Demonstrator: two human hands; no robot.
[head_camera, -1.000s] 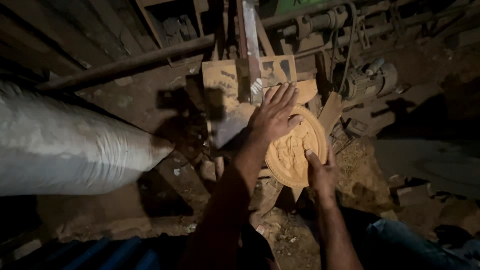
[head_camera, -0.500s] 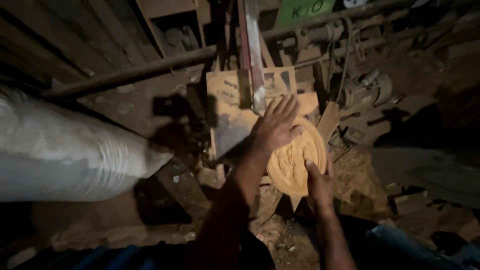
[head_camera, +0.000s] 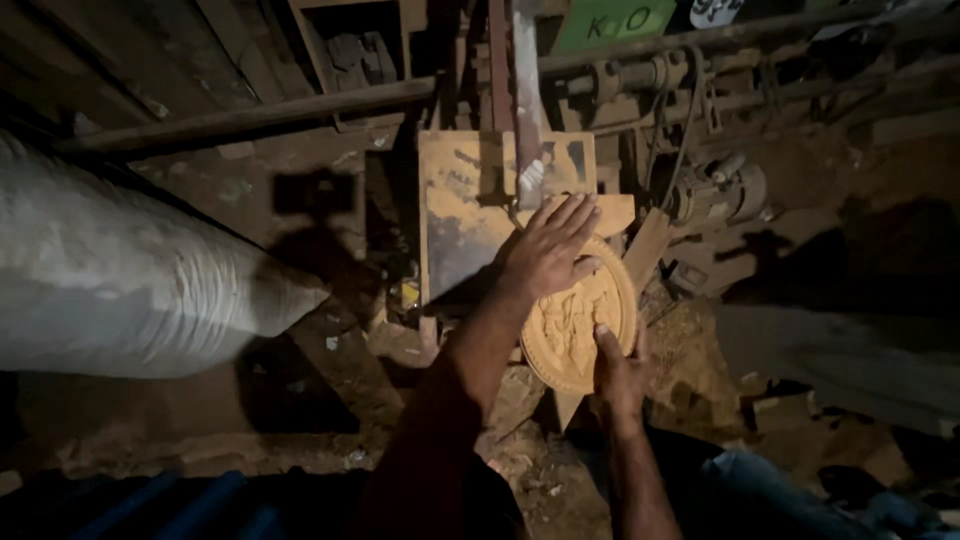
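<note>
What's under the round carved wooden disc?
The carved disc lies on a sawdust-covered machine table. The left hand covers its upper edge, and the right hand grips the lower rim. What lies directly beneath is hidden.

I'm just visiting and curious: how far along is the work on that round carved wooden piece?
The round wooden disc already carries a raised relief carving. In hand: the left hand lies flat on its upper edge and the right hand holds its lower rim, beside the upright saw blade. What remains is too dim to judge.
</note>
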